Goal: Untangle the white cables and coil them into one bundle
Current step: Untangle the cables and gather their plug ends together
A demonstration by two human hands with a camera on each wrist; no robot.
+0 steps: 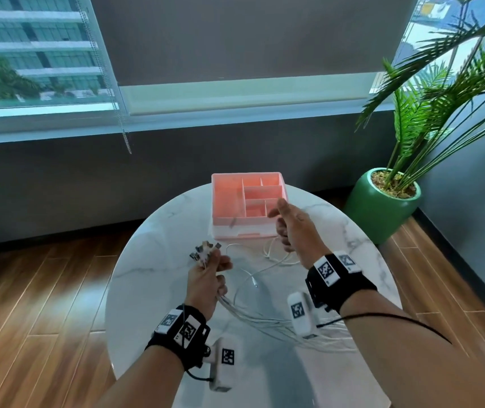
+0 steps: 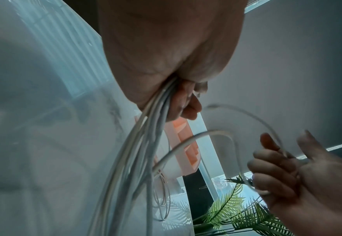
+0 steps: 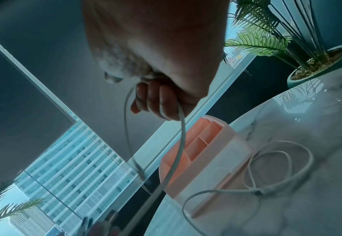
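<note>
My left hand [image 1: 208, 278] grips a bunch of white cables [image 1: 253, 319] in its fist. Their metal plugs [image 1: 204, 251] fan out above the thumb. Below the fist the strands [image 2: 137, 156] hang and trail right across the round marble table [image 1: 158, 260]. Held higher, in front of the pink organizer, my right hand [image 1: 289, 228] has its fingers [image 3: 156, 99] curled round a single white cable [image 3: 181, 127]. That cable arcs [image 2: 186, 142] back toward the left hand's bunch. Loose cable loops [image 3: 307, 161] lie on the table by the organizer's front.
A pink organizer box [image 1: 226, 201] with several compartments stands at the table's far side. A green pot [image 1: 379, 213] with a palm-like plant stands on the floor to the right. Beyond the table are a dark wall and a window. The floor is wooden.
</note>
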